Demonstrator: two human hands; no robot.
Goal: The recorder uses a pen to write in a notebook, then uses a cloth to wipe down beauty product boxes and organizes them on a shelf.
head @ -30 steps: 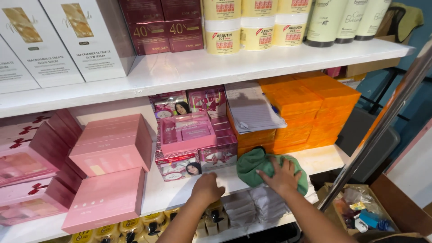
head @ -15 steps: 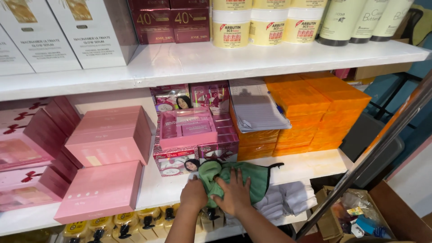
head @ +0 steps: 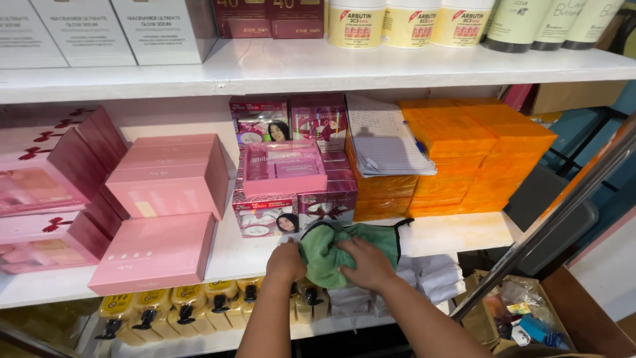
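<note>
1. The right hand lies flat on a green cloth, fingers together and curled over the bunched fabric, pressing it down on the white shelf.
2. The left hand sits just to the left, its fingers closed on the cloth's left edge, knuckles toward the camera.
3. The cloth is soft, crumpled and matte, with a dark trim along its far-right edge; it lies at the front lip of the shelf, directly under both hands.
4. Judging by this, the wiping looks to be under way: the bare strip of shelf to the right of the fingers looks clean and bright, while the strip under the boxes to the left is untouched by the cloth.
5. Just beyond the fingers stand glossy pink-and-maroon gift boxes, rectangular, stacked.
6. Farther left lie smooth, flat pale pink boxes.
7. Beyond and to the right rises a block of orange wrapped bars, with a lined paper pad leaning against it.
8. Below the fingers, on the lower shelf, sit yellow bottles and white wrapped packs.
</note>
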